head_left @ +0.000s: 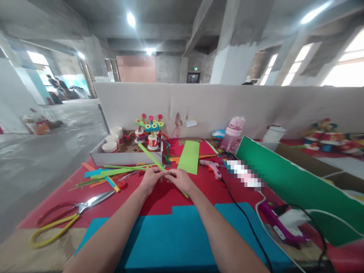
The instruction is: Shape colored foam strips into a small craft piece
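Observation:
A long, narrow light-green paper strip [150,156] runs through my two hands above the red tabletop, and its lower end shows under my right forearm. My left hand [152,177] pinches the strip with closed fingers. Right beside it, nearly touching, my right hand [178,178] is closed on the same strip; its fingertips are partly hidden. Just beyond my right hand lies a wider light-green sheet [189,156]. To the left of my hands is a loose pile of green, blue and orange paper strips [109,173], with a small red roll [121,185] near it.
Large scissors [76,212] lie at left, a pink glue gun [212,167] with its cord at right. A white box [125,158] holds paper cups and robot-like figures [152,132]. Blue sheets [170,239] lie in front; a green board [295,189] and purple power strip [281,223] stand right.

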The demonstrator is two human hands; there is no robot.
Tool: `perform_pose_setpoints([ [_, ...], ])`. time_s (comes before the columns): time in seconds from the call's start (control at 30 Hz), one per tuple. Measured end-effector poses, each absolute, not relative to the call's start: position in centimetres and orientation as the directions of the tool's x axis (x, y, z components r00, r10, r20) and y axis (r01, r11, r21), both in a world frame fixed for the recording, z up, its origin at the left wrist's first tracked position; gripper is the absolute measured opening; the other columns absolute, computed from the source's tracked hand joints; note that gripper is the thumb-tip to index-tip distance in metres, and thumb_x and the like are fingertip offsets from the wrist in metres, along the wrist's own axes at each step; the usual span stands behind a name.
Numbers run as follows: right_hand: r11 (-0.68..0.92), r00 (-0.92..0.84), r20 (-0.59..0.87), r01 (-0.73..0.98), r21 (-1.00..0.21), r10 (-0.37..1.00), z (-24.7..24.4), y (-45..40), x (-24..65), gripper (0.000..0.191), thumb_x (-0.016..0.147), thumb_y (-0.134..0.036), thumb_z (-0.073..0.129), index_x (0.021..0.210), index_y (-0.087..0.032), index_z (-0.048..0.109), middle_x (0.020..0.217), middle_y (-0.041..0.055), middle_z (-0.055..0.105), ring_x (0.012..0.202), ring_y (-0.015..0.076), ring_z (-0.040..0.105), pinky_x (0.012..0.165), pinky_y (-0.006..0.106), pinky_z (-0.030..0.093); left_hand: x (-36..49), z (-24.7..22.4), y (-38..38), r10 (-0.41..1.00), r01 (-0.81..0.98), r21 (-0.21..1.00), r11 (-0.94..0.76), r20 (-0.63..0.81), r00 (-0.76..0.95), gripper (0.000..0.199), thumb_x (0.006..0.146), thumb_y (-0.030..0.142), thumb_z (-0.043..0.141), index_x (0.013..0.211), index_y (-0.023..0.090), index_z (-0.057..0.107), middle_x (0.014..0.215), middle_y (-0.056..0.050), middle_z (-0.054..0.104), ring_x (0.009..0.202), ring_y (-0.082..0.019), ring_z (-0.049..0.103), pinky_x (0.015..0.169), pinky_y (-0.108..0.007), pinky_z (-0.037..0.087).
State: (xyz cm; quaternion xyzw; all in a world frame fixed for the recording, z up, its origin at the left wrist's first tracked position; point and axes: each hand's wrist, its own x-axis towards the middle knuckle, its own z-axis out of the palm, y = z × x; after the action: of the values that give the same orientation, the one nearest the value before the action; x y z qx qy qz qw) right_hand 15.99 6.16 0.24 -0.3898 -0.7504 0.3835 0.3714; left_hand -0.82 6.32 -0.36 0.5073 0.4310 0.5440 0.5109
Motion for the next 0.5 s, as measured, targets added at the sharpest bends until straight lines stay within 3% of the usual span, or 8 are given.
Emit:
perform_pose_setpoints([
  [0.17, 0.351, -0.458, 0.200, 0.273, -0.896, 0.866, -0.1, 6.2, 15.7, 0.035, 0.085, -0.043, 0.057, 0.067, -0.016, 0.068, 0.061, 0.0029, 0.067, 0.057, 0.0123, 0.059, 0.057, 0.023, 0.046, -0.4, 0.0, 5.9, 0.993, -0.115, 0.989, -0.097, 0.104, 0.053, 0.034, 0.056, 0.040, 0.082, 0.053, 0.013, 0.063, 0.047, 0.000, 0.057, 0.043, -0.007, 0.044, 0.046, -0.022, 0.033],
  [0.3, 0.207, -0.492, 0.094, 0.181, -0.961, 0.866, -0.2, 6.5, 16.6, 0.043, 0.078, -0.056, 0.062, 0.075, -0.014, 0.071, 0.058, 0.0029, 0.065, 0.052, 0.0119, 0.059, 0.048, 0.021, 0.046, -1.7, 1.1, 6.0, 0.996, -0.166, 0.982, -0.090, 0.084, -0.042, 0.036, 0.057, 0.040, 0.082, 0.051, 0.014, 0.058, 0.044, 0.002, 0.053, 0.043, -0.006, 0.044, 0.046, -0.021, 0.031],
  [0.5, 0.172, -0.513, 0.069, 0.156, -0.973, 0.855, -0.3, 7.3, 18.0, 0.048, 0.069, -0.058, 0.070, 0.076, -0.011, 0.074, 0.055, 0.0036, 0.065, 0.050, 0.0108, 0.058, 0.049, 0.023, 0.049, -3.8, 2.0, 6.8, 0.983, -0.240, 0.960, -0.144, 0.111, -0.145, 0.036, 0.053, 0.036, 0.084, 0.054, 0.013, 0.058, 0.048, 0.002, 0.054, 0.047, -0.006, 0.047, 0.048, -0.020, 0.034],
])
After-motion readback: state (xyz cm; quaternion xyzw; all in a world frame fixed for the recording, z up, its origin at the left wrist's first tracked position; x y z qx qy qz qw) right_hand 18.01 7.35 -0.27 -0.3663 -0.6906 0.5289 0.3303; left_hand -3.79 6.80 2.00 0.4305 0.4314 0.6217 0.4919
